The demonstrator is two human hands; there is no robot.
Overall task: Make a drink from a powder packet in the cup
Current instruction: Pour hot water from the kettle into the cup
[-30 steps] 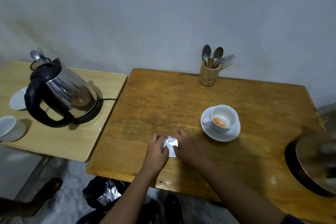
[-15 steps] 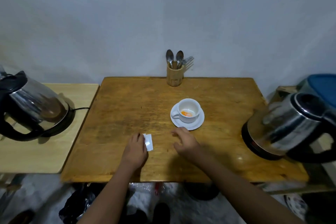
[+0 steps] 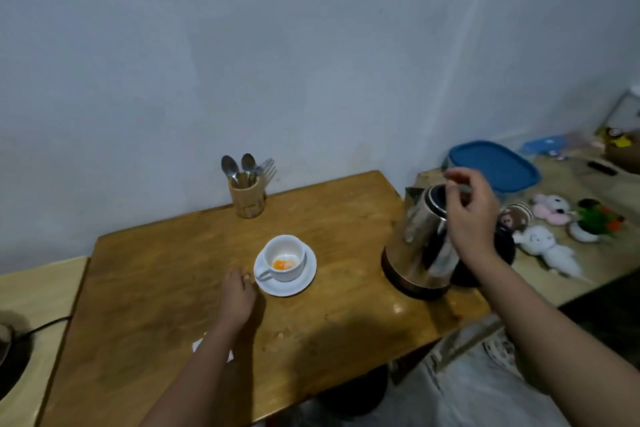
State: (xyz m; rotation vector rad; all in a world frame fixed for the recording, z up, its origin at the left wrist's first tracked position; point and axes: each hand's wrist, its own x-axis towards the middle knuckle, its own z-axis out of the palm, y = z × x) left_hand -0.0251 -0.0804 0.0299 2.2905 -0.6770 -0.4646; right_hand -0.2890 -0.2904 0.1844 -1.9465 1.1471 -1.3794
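Note:
A white cup (image 3: 284, 262) with orange powder at its bottom stands on a white saucer (image 3: 304, 282) in the middle of the wooden table (image 3: 156, 288). My left hand (image 3: 237, 298) rests flat on the table just left of the saucer, fingers near the cup's handle, holding nothing. The white packet (image 3: 198, 345) lies on the table, mostly hidden under my left forearm. A steel kettle (image 3: 420, 246) on a dark base stands at the table's right edge. My right hand (image 3: 471, 215) hovers over the kettle's top with fingers curled and apart, near the handle.
A wooden holder (image 3: 247, 199) with spoons and a fork stands at the back of the table. A blue-lidded container (image 3: 495, 165) and soft toys (image 3: 550, 246) lie on the surface to the right. A second kettle's base (image 3: 10, 360) shows at far left.
My view swung right. My left hand let go of the packet and moved up beside the saucer. My right hand left the table and rose to the kettle on the right.

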